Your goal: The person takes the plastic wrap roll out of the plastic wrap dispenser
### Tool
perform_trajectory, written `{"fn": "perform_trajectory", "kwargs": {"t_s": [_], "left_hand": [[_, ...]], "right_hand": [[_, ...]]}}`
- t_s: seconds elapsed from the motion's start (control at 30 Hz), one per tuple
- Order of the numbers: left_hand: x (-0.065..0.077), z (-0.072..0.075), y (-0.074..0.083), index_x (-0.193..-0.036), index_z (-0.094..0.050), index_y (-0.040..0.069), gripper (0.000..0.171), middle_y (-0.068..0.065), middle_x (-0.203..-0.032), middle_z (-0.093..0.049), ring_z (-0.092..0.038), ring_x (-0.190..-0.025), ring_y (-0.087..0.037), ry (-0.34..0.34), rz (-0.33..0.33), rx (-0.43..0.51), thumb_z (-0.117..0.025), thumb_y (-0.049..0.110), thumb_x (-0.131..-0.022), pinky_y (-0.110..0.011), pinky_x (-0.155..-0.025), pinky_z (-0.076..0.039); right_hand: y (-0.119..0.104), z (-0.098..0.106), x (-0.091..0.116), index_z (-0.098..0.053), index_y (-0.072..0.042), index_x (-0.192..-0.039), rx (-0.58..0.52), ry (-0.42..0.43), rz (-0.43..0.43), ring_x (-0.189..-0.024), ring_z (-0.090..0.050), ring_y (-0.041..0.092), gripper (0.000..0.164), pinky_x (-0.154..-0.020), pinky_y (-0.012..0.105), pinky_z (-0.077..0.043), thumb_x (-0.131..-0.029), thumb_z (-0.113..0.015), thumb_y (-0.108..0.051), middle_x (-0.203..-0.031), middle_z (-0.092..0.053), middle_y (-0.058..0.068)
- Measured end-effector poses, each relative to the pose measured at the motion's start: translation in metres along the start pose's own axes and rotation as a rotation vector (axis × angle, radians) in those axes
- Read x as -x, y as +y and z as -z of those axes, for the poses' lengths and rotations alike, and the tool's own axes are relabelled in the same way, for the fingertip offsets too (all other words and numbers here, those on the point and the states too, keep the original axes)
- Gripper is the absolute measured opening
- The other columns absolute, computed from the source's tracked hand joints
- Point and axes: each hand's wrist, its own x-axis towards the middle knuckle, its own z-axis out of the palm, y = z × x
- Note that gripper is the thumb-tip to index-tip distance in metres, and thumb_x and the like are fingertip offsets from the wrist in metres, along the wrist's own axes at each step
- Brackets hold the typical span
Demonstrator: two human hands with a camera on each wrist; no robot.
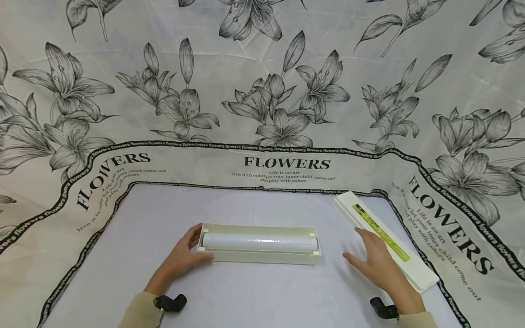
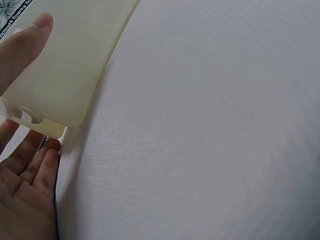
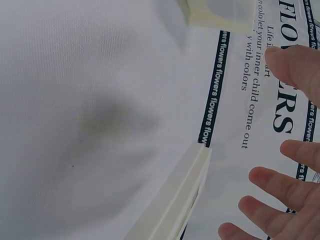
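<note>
A long cream cling film dispenser box (image 1: 262, 258) lies on the white cloth with its top off. Inside it, a shiny roll of cling film (image 1: 260, 240) runs nearly the full length. My left hand (image 1: 183, 254) grips the box's left end, thumb on the front wall and fingers behind; the left wrist view shows the thumb flat against the box wall (image 2: 75, 65). Fingers spread and holding nothing, my right hand (image 1: 375, 262) is over the near side of the long white lid (image 1: 422, 274), which carries a yellow-green label (image 1: 381, 232) and lies slanted at the right.
The white tablecloth (image 1: 246, 296) has a black printed border (image 1: 197, 185) reading "flowers". Behind it rises a backdrop (image 1: 229, 59) with line-drawn lilies. Black wrist cameras sit on both wrists, near the beige sleeves (image 1: 143, 312).
</note>
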Motion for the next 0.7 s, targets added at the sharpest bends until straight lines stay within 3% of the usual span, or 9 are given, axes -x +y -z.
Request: {"fn": "perform_trajectory", "kwargs": {"t_s": [0.4, 0.7], "left_hand": [[0.0, -0.001, 0.001, -0.148, -0.033, 0.019, 0.1, -0.008, -0.145, -0.046, -0.044, -0.135, -0.032, -0.001, 0.004, -0.004, -0.089, 0.037, -0.067, -0.052, -0.111, -0.036], [0.001, -0.001, -0.001, -0.148, -0.032, 0.02, 0.101, -0.007, -0.145, -0.046, -0.044, -0.135, -0.031, 0.006, 0.009, -0.012, -0.089, 0.037, -0.066, -0.051, -0.111, -0.036]], "right_hand": [[-0.022, -0.007, -0.002, -0.039, 0.001, -0.141, -0.026, -0.031, -0.012, -0.128, -0.039, 0.045, 0.081, -0.103, 0.063, -0.035, -0.081, -0.076, -0.04, -0.138, -0.044, 0.025], [-0.04, -0.015, -0.014, -0.039, -0.003, -0.142, -0.056, -0.066, 0.05, -0.13, -0.038, 0.041, 0.076, -0.104, 0.061, -0.036, -0.086, -0.071, -0.042, -0.141, -0.044, 0.02]]}}
